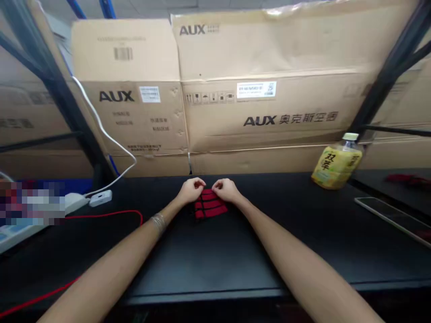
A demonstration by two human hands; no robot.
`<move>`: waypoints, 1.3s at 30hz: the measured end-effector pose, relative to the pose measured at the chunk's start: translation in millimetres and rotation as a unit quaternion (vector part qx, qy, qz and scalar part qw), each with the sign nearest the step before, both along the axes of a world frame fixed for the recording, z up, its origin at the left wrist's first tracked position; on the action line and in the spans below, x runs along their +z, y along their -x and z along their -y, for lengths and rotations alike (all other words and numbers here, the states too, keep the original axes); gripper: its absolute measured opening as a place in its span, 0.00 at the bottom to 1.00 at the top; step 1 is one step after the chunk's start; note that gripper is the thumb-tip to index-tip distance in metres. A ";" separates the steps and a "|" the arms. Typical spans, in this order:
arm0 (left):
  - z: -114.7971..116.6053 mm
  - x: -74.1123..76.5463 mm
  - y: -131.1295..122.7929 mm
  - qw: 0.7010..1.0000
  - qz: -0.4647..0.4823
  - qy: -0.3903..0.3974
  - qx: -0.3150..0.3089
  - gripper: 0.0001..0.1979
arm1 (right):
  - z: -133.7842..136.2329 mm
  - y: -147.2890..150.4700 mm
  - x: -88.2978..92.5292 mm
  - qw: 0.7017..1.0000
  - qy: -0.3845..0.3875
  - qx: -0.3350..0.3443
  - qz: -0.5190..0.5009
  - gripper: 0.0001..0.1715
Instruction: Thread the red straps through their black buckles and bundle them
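A small red cloth with black stripes (213, 207) lies on the black tabletop (202, 260), straight ahead of me. My left hand (191, 190) pinches its far left corner, thumb against forefinger. At the far right corner, my right hand (226, 190) holds the cloth in a similar pinch. Between the hands the far edge looks stretched out, while the near part rests on the table. Exactly how the fingertips meet the fabric is too small to make out.
Large cardboard boxes (269, 112) stand behind the table. A yellow-labelled bottle (337, 163) and a phone (393, 217) are at the right. On the left are a power strip (20, 235), a white adapter (101, 198), a white cable (106, 134) and a red cable (111, 213).
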State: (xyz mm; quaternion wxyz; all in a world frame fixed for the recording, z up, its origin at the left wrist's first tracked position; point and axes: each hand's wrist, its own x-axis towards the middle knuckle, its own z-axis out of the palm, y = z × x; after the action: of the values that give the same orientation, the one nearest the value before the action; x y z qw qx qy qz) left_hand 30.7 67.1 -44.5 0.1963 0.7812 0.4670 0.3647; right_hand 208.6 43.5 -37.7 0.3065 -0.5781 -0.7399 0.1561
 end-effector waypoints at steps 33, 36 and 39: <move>11.6 19.9 7.3 0.998 0.002 -0.054 0.039 0.09 | -8.1 -23.4 1.7 0.998 -0.011 -0.043 -0.051 0.11; 18.9 28.6 15.1 0.995 -0.078 -0.056 0.011 0.10 | -8.2 -31.9 4.0 0.998 0.017 -0.037 -0.039 0.10; 21.7 33.6 21.1 0.989 -0.127 -0.071 -0.004 0.10 | -5.8 -34.5 6.7 0.998 0.052 0.008 -0.034 0.09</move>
State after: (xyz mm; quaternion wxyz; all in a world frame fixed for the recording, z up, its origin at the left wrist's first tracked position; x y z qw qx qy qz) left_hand 9.6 45.4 -10.9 0.0804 0.8351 0.4581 0.2938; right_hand 243.1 49.3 -30.9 0.2992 -0.5819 -0.7246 0.2165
